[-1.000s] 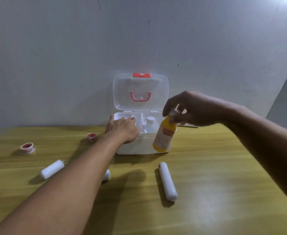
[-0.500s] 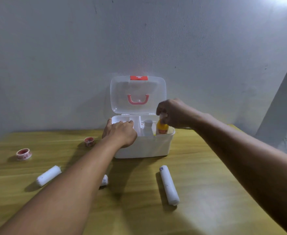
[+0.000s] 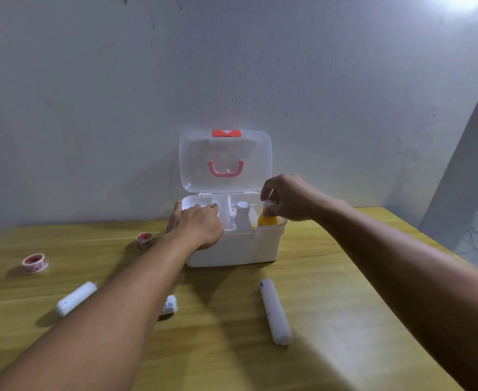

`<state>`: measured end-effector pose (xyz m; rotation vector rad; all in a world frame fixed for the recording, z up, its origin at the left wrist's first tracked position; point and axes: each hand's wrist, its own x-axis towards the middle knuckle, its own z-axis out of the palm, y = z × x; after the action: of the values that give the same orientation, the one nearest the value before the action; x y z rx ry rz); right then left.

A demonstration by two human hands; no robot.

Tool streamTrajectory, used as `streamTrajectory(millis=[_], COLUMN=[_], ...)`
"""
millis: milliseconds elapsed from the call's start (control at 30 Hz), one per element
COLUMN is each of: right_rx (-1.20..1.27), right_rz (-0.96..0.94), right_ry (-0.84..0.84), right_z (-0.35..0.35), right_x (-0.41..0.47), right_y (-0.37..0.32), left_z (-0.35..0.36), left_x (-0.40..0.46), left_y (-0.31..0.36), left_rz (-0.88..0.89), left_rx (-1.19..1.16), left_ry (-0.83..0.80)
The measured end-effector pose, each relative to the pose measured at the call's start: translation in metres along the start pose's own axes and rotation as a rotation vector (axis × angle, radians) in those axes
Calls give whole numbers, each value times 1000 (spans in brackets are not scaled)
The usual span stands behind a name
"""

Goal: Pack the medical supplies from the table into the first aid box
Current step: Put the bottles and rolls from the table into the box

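The white first aid box [image 3: 260,246] stands open at the back of the table, its clear lid [image 3: 225,160] upright against the wall. My left hand [image 3: 197,225] grips the box's front left rim. My right hand [image 3: 287,197] pinches the white cap of a yellow bottle [image 3: 266,220] that stands inside the box's right compartment. A white bottle [image 3: 242,214] stands in the box just left of it. On the table lie a long bandage roll [image 3: 276,311], a shorter roll [image 3: 75,298], a small roll [image 3: 170,304] partly behind my left forearm, and two red tape rolls [image 3: 35,262] [image 3: 144,240].
The wooden table [image 3: 331,292] runs to a right edge near my right forearm. A grey wall [image 3: 232,66] stands right behind the box. Beyond the right edge there is a slanted grey surface [image 3: 469,179].
My right hand carried the yellow bottle from in front of the box up and into its right compartment, where it now stands. My left hand stayed on the box rim.
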<state>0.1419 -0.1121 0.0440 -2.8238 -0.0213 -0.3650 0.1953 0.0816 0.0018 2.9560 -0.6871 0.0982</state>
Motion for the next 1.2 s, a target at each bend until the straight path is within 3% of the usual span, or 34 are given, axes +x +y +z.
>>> streamTrajectory(millis=[233,333,433,533,667,933,1100,1200], right_rx=[69,322,468,260,-86,-212,-351,-357], right_rz=[26,117,225,317,373,411,284,271], right_ry=[-46,-48,56,90,-55,-118,-149,-263], right_z=[-3,-22,-31,-17,18,62,58,44], right_x=[-2,-3,0,11,20,31,27,12], right_y=[0,10,33,59,91,118,108,84], left_z=[0,-7,-17,-22,-13,10,11,9], left_x=[-1,-1,1,5,10,24,22,20], left_y=[0,1,9,23,42,37,39,40], left_rz=[-9,-18,-7,109,224,210,208,198], left_rx=[-84,-149,-275,-352,-394,-434,-414,-410], left_ry=[27,80,163,177,140,106,110,101])
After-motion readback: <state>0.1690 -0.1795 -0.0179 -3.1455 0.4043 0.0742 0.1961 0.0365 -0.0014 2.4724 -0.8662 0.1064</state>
